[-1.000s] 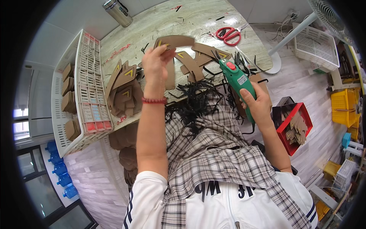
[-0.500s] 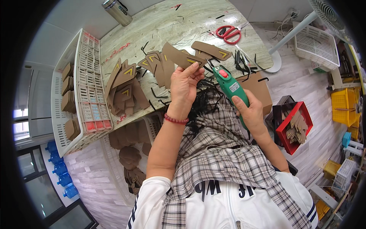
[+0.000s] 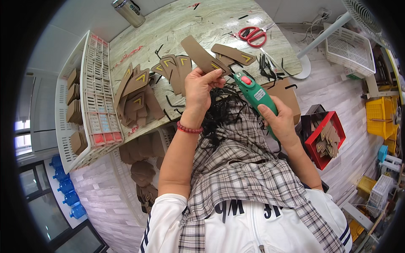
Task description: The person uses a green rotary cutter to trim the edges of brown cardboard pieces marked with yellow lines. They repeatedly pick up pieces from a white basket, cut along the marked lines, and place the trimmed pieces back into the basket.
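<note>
My left hand (image 3: 199, 86) pinches the near end of a brown strap-like piece (image 3: 198, 52) with a yellow V mark, held up over the table's edge. In my right hand (image 3: 280, 120) is a green electric hand tool (image 3: 254, 92) with a red switch, its metal tip close beside the near end of the brown piece. Whether the tip touches it, I cannot tell. Many black trimmings (image 3: 223, 107) lie on my plaid apron (image 3: 240, 156) below the hands. More brown pieces with yellow V marks (image 3: 137, 95) are heaped on the table to the left.
Red-handled scissors (image 3: 253, 37) lie at the table's far right. A white plastic basket (image 3: 86, 92) with stacked brown pieces stands at the left. A steel flask (image 3: 128, 12) is at the back. To the right, a red-rimmed box (image 3: 310, 154) holds brown pieces, below a fan stand (image 3: 325, 36).
My left hand has shifted slightly left, and the brown piece's far end has swung up and away. The tool in my right hand has moved slightly.
</note>
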Demonstrator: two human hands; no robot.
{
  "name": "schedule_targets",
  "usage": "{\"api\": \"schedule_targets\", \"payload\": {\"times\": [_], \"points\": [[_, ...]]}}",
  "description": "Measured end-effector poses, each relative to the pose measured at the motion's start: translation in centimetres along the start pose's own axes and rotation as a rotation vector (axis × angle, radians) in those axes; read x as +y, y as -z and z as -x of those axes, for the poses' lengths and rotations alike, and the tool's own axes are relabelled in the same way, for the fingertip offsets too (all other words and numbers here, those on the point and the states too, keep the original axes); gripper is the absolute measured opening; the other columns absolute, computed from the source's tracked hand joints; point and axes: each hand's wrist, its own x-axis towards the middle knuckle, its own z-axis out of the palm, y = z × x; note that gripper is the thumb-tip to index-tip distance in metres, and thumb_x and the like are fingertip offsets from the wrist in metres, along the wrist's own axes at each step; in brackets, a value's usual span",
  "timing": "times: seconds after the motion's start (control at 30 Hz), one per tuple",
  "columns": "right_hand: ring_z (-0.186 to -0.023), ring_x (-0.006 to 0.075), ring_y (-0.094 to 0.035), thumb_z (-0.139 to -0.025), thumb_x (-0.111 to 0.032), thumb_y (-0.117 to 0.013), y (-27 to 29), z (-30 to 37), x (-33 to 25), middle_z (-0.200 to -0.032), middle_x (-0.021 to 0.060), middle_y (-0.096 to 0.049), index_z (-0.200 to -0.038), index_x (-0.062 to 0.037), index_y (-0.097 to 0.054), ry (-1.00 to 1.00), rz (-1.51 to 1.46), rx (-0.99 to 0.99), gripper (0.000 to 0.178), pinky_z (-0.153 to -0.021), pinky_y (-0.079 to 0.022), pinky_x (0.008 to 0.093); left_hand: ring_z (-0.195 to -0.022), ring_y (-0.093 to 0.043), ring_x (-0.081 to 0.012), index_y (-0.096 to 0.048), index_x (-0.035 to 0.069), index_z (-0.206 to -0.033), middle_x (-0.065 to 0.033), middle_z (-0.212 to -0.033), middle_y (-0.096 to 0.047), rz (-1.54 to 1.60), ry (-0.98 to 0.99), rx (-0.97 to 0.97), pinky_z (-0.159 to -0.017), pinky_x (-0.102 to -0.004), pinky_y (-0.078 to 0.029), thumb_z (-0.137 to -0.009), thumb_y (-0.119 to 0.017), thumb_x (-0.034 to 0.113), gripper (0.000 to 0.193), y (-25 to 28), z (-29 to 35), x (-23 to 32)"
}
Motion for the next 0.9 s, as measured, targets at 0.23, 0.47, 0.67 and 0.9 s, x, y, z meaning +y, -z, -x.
{"api": "schedule_targets", "payload": {"times": [0.23, 0.47, 0.67, 0.9], "points": [[-0.057, 0.0035, -0.047, -0.086, -0.029, -0.068, 0.1, -0.2, -0.1, -0.068, -0.0011, -0.056, -0.104, 0.0018, -0.061, 0.041, 0.048, 0.003, 0.037, -0.049, -0.039, 0.0207, -0.058, -0.062, -0.0131, -0.066, -0.001, -0.086, -0.0066, -0.076, -0.067, -0.146, 0.013, -0.049, -0.052, -0.0238, -0.049, -0.082, -0.067, 0.004, 0.007, 0.1, -0.2, 0.1], [-0.056, 0.0035, -0.046, -0.086, -0.028, -0.068, 0.1, -0.2, -0.2, -0.067, -0.0013, -0.056, -0.105, 0.0016, -0.061, 0.024, 0.027, 0.01, 0.036, -0.049, -0.038, 0.0208, -0.056, -0.061, -0.0124, -0.067, 0.0, -0.086, -0.0064, -0.076, -0.067, -0.2, 0.046, -0.038, -0.05, -0.0228, -0.047, -0.081, -0.067, 0.005, 0.007, -0.3, -0.2, -0.3], [-0.055, 0.0026, -0.044, -0.086, -0.028, -0.068, 0.3, -0.3, 0.0, -0.067, -0.0025, -0.055, -0.105, 0.0017, -0.061, 0.008, 0.027, 0.023, 0.036, -0.048, -0.036, 0.0205, -0.056, -0.061, -0.0122, -0.067, 0.0, -0.086, -0.0067, -0.076, -0.068, -0.169, 0.072, -0.067, -0.05, -0.0224, -0.047, -0.081, -0.067, 0.005, 0.007, -0.9, 0.0, -1.1], [-0.053, 0.0028, -0.044, -0.088, -0.027, -0.067, -0.2, -0.6, 0.3, -0.066, -0.0029, -0.053, -0.103, 0.0009, -0.061, 0.014, -0.033, 0.064, 0.032, -0.047, -0.037, 0.0199, -0.055, -0.059, -0.0108, -0.067, -0.001, -0.085, -0.006, -0.074, -0.067, -0.113, 0.081, -0.072, -0.05, -0.0218, -0.045, -0.082, -0.066, 0.004, 0.006, -1.6, -0.6, -2.1]]}}
